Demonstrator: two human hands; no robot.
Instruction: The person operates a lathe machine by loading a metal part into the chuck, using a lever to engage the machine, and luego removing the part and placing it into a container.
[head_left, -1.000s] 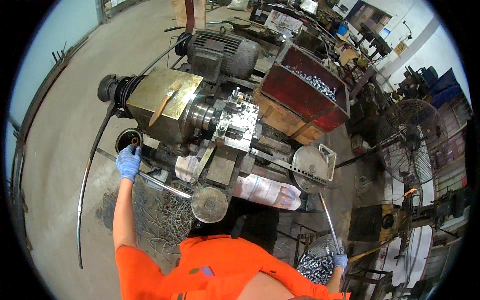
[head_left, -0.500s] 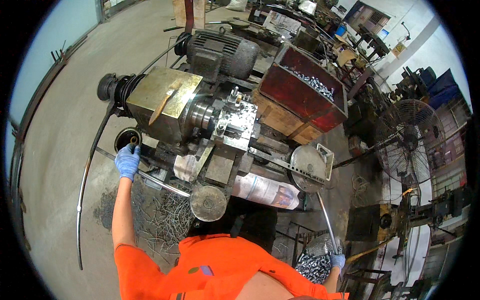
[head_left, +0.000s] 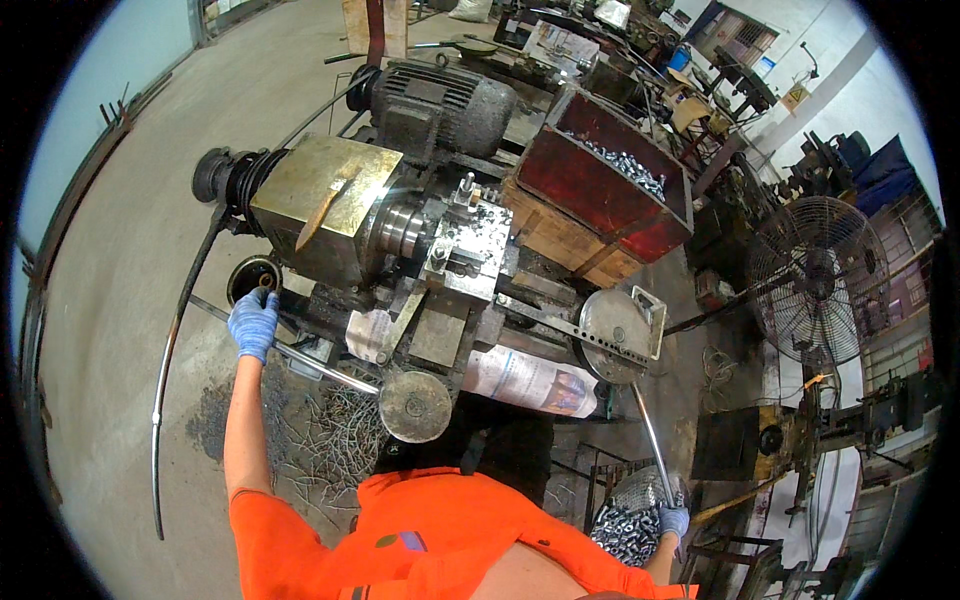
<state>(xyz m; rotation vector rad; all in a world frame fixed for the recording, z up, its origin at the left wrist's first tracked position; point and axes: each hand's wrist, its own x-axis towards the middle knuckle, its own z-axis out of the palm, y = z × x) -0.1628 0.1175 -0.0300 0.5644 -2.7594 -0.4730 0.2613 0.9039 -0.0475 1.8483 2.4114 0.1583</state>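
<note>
My left hand [head_left: 253, 326], in a blue glove, reaches to a dark round cup [head_left: 254, 280] beside the machine. Its fingers are drawn together at the cup's near edge, and what they hold is hidden. A small brownish ring shape shows inside the cup. My right hand [head_left: 674, 520], also gloved in blue, is wrapped round the lower end of a long steel lever [head_left: 652, 438]. That lever slants up toward a round metal disc [head_left: 613, 335]. Between my hands stands a small lathe-like machine with a shiny spindle [head_left: 402, 230] and a metal-strewn slide [head_left: 470, 250].
A wire basket of metal parts [head_left: 628, 530] sits under my right hand. Beyond the slide, a red bin [head_left: 605, 170] holds more parts. A wooden-handled tool [head_left: 322, 215] lies on the brass-coloured housing [head_left: 330, 180]. Metal shavings [head_left: 335, 430] cover the floor; a fan [head_left: 820, 280] stands right.
Both hands keep their places, the left at the cup and the right on the lever. The whole view has shifted very slightly.
</note>
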